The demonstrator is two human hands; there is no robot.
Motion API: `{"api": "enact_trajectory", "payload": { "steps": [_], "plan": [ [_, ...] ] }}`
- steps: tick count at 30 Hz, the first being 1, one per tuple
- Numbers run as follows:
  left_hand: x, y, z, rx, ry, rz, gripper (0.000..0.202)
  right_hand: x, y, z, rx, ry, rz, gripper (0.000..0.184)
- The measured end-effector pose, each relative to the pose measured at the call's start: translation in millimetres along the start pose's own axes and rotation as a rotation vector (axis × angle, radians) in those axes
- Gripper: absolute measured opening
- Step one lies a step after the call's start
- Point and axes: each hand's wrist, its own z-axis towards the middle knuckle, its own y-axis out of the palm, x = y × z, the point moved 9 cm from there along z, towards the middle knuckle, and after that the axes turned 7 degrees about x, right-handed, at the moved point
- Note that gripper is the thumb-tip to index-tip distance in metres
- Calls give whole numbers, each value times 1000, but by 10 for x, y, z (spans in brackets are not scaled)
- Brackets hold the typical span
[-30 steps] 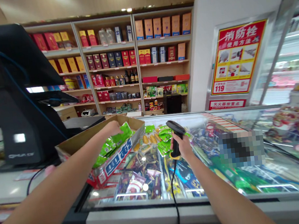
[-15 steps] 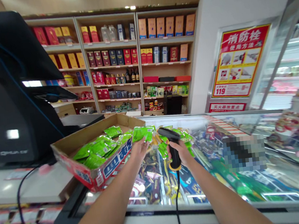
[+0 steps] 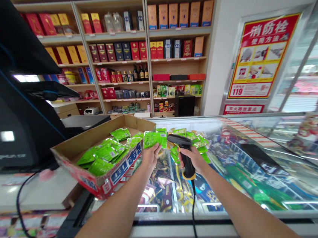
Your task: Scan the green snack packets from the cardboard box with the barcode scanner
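My left hand (image 3: 151, 154) pinches a green snack packet (image 3: 153, 138) by its lower edge, with the printed side and a small white label towards me. In my right hand (image 3: 192, 158) is a black and yellow barcode scanner (image 3: 187, 165), gripped by its handle, its head angled left towards the packet. A cable hangs down from the handle. Left of my hands, an open cardboard box (image 3: 77, 179) holds several green packets (image 3: 105, 151). More green packets (image 3: 199, 140) lie on the glass top behind the scanner, which partly hides them.
Below my hands is a glass-topped freezer (image 3: 169, 218) full of packaged goods. A dark flat object (image 3: 261, 157) lies on its glass at the right. The checkout terminal (image 3: 16, 111) stands at the left, and shelves (image 3: 116, 36) of boxes and bottles line the back wall.
The view has tilted down slightly. The packet in my left hand has turned to show its face and label more squarely. My right hand keeps the scanner beside it.
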Motion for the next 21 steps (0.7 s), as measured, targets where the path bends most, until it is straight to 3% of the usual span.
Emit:
{"api": "enact_trajectory", "payload": {
  "steps": [14, 21],
  "plan": [
    [11, -4, -49, 40, -49, 3, 26, 21, -35, 17, 7, 3, -20, 29],
    [64, 44, -29, -46, 11, 45, 24, -38, -81, 18, 65, -33, 47, 32]
  ]
}}
